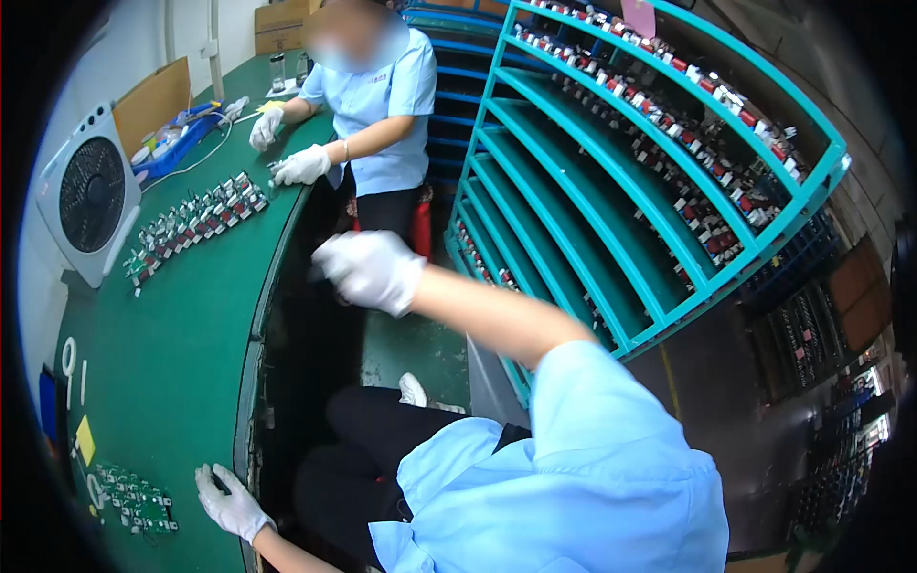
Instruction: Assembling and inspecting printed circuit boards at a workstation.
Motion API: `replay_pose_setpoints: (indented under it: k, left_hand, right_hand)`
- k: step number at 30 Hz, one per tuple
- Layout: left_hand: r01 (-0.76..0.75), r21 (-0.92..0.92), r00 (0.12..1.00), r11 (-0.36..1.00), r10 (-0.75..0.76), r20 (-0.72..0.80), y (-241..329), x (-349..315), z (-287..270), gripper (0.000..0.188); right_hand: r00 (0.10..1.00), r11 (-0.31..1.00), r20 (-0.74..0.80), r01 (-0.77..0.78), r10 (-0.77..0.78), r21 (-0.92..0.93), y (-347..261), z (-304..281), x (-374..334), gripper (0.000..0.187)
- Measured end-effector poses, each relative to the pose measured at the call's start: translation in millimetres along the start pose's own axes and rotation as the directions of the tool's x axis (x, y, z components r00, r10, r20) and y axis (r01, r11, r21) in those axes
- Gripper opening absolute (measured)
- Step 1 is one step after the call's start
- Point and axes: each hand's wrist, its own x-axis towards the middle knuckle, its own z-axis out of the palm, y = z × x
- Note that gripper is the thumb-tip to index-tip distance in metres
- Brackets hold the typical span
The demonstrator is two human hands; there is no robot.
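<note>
My left hand (229, 501), in a white glove, lies at the edge of the green worktable (181, 358) with its fingers spread and nothing in them. Close to it on the tabletop is a group of green circuit boards (137, 501). My right hand (371, 272), also gloved, is raised past the table edge at the end of my outstretched arm. Its fingers are bent together and blurred. A small greyish bit shows by the fingertips, too smeared to name. Beyond the hand, a row of circuit boards with red and white parts (196, 224) stands on the table.
A co-worker in a blue shirt (387, 91) and white gloves handles something small at the far table end. A teal shelf rack (573, 191) holding many boards rises at the right. A box fan (91, 196), a blue tray (179, 143) and a tape roll (69, 356) are along the left.
</note>
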Motion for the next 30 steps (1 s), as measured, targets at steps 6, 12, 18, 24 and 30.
replay_pose_setpoints:
  k: [6,12,18,24,30]
  left_hand:
    - [0.076,-0.070,0.997,0.995,-0.078,-0.024,-3,-6,-18,0.035]
    - [0.094,-0.136,0.995,0.986,-0.098,-0.023,-13,-4,-11,0.037]
    - [0.181,-0.299,0.979,0.937,-0.201,-0.035,-20,-3,-3,0.037]
    - [0.172,-0.371,0.974,0.912,-0.214,-0.076,-26,-8,-6,0.033]
    - [0.155,-0.300,0.978,0.941,-0.189,-0.089,-17,-5,2,0.032]
  right_hand:
    - [0.896,0.553,-0.315,-0.442,0.314,-0.706,69,-211,-58,0.022]
    - [0.734,0.017,-0.473,-0.549,0.487,-0.836,95,-349,-98,0.021]
    - [0.498,0.053,-0.676,-0.824,0.543,-0.565,143,-398,-119,0.033]
    - [0.382,-0.030,-0.609,-0.831,0.695,-0.555,171,-395,-111,0.057]
    - [0.482,0.023,-0.488,-0.728,0.728,-0.685,248,-441,-153,0.040]
